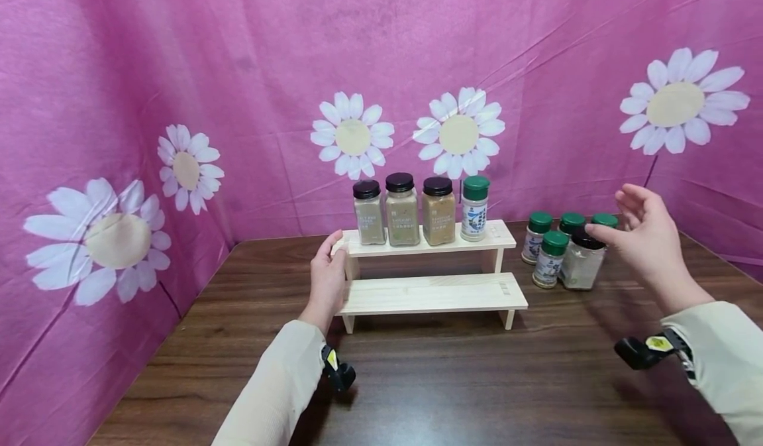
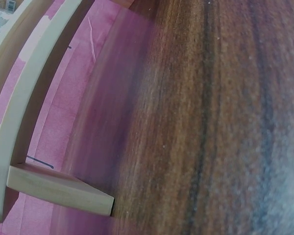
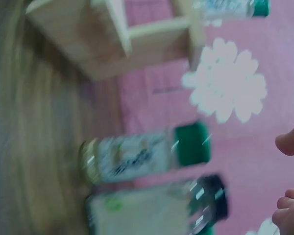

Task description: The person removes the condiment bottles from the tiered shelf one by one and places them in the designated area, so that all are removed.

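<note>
A two-tier wooden rack (image 1: 430, 295) stands mid-table in the head view. My left hand (image 1: 326, 279) holds its left end, thumb and fingers at the upper tier. On that tier are three glass spice jars with black lids, including a brown-filled jar (image 1: 438, 217), and a green-capped shaker (image 1: 475, 211). At the right, my right hand (image 1: 652, 244) hovers beside a black-lidded jar (image 1: 583, 265), its fingers loosely bent with nothing between them. In the right wrist view, thumb and fingertips (image 3: 290, 142) are apart from the blurred jar (image 3: 147, 208) and green-capped bottle (image 3: 137, 155).
Several green-capped shakers, such as the front one (image 1: 550, 260), cluster around the black-lidded jar, right of the rack. The dark wooden table (image 1: 417, 380) extends toward me. Behind it hangs a pink cloth (image 1: 268, 101) with daisies.
</note>
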Tool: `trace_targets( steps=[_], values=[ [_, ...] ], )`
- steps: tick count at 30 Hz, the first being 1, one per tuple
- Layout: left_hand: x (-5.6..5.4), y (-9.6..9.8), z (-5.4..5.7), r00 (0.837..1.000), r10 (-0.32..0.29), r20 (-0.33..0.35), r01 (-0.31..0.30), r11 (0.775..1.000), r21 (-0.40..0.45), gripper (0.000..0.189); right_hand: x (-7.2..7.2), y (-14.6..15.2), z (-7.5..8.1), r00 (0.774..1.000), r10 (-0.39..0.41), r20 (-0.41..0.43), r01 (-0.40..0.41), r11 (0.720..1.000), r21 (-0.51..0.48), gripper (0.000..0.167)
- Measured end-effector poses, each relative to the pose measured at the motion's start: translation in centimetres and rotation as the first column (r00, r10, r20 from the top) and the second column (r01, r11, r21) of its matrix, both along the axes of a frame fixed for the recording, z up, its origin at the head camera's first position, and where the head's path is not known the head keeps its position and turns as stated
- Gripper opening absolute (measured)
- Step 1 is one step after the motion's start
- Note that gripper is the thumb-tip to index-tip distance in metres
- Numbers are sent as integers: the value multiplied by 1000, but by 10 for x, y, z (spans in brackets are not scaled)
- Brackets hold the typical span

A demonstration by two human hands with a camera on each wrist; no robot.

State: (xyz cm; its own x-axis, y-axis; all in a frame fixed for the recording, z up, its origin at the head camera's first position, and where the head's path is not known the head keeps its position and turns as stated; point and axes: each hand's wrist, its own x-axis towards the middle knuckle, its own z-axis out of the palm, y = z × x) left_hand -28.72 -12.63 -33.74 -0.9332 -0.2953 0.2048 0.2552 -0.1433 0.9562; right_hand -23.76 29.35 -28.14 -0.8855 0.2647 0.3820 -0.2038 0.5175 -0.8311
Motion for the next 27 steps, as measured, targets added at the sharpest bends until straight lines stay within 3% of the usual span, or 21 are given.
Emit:
trace_targets(
  steps=[8, 13, 20, 27],
  values=[
    [0, 0, 0, 1000, 4, 4, -4, 1000, 12, 39, 1, -32, 31, 994, 55, -94, -67, 989, -129, 68],
    [0, 0, 0, 1000, 0, 13, 0, 1000, 10, 39, 0, -54, 39, 975, 160, -156, -200, 936, -290, 67],
    [1, 0, 0, 1000, 10, 2, -10, 1000, -11, 39, -2, -83, 39, 965, 234, -120, -255, 941, -220, 68],
    [1, 0, 0, 1000, 10, 13, -10, 1000, -24, 39, -4, -109, 32, 950, 300, -86, -312, 907, -283, 70]
  ],
)
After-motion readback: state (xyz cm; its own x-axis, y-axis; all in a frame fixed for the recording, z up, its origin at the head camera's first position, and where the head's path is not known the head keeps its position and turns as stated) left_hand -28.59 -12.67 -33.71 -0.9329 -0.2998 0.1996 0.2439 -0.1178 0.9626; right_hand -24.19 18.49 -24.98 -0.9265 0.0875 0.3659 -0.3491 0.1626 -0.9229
